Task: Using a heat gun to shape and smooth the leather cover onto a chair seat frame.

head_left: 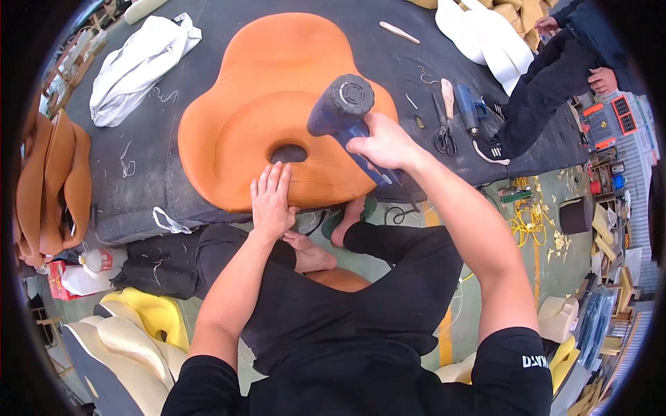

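Head view, looking down at a seated person's two bare arms over a dark tabletop [139, 159]. An orange seat cover [277, 111], a padded piece with rounded lobes and an oval hole near its front, lies flat on the tabletop just ahead of the person's knees.

Their left hand [272, 201] rests palm down on the cover's near edge, fingers [274, 182] released and spread flat, pointing at the hole. Their right hand [385, 145] is clenched round the handle of a dark blue heat gun [343, 107]. The gun's round back end faces the camera and its nozzle, hidden from view, seems aimed down at the cover close to the hole.

Scissors [444, 135] and other hand tools lie on the tabletop to the right. A white cover [139, 66] lies bunched at the far left, and more orange covers [52, 187] are stacked at the left edge. Another person in dark clothes [555, 76] stands at the upper right.

Risks, as a judgement: the flat left hand lies near the spot where the nozzle seems to point, so hot air could burn the fingers. Heat held too long on one patch could scorch or shrink the orange skin. A cable [399, 211] hangs off the tabletop near bare feet and could snag.
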### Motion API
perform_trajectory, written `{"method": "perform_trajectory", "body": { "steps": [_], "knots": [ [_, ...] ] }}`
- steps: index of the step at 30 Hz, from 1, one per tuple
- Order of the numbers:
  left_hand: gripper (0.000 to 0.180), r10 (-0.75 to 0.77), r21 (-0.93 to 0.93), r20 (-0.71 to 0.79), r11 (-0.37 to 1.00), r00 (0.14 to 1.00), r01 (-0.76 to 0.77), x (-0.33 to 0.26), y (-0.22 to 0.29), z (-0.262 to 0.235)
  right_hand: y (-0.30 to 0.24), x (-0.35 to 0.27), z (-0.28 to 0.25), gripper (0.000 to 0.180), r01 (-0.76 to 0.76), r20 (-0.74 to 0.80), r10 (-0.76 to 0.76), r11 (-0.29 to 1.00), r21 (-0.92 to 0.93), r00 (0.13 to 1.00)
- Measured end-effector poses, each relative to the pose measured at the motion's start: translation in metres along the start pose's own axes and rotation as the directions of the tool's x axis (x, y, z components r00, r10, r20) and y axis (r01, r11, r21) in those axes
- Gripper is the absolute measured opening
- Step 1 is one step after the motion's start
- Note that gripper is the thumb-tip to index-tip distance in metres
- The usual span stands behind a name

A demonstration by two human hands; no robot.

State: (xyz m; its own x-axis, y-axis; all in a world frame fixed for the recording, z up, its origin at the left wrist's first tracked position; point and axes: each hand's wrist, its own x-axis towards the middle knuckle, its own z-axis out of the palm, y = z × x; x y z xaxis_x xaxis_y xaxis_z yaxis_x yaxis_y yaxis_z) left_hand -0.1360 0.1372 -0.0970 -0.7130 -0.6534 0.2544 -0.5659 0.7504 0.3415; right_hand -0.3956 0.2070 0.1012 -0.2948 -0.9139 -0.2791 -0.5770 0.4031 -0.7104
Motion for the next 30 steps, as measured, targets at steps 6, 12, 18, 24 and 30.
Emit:
{"method": "perform_trajectory", "body": {
  "steps": [6, 12, 18, 24, 30],
  "knots": [
    [0.109, 0.002, -0.005, 0.012, 1.000, 1.000, -0.002, 0.003, 0.002, -0.004, 0.006, -0.023, -0.019, 0.041, -0.097, 0.101, 0.104, 0.993, -0.065, 0.989],
    [0.109, -0.006, -0.013, 0.010, 1.000, 1.000, 0.006, 0.003, 0.001, -0.005, 0.063, -0.107, -0.066, 0.034, -0.106, -0.242, 0.260, 0.855, 0.507, 0.935],
    [0.110, 0.015, -0.028, -0.039, 0.999, 0.999, -0.016, 0.011, -0.003, 0.004, 0.156, -0.160, -0.052, 0.037, 0.118, -0.524, 0.559, 0.603, 0.789, 0.643],
    [0.108, -0.050, -0.037, -0.083, 0.998, 0.995, 0.047, 0.035, -0.012, 0.007, 0.267, -0.065, 0.008, 0.049, -0.152, -0.641, 0.752, 0.659, 0.737, 0.154],
    [0.110, -0.069, -0.066, -0.048, 0.996, 0.996, 0.066, 0.044, -0.017, 0.005, 0.253, 0.046, 0.011, 0.078, -0.606, -0.628, 0.766, 0.438, 0.664, -0.135]
  ]
}}
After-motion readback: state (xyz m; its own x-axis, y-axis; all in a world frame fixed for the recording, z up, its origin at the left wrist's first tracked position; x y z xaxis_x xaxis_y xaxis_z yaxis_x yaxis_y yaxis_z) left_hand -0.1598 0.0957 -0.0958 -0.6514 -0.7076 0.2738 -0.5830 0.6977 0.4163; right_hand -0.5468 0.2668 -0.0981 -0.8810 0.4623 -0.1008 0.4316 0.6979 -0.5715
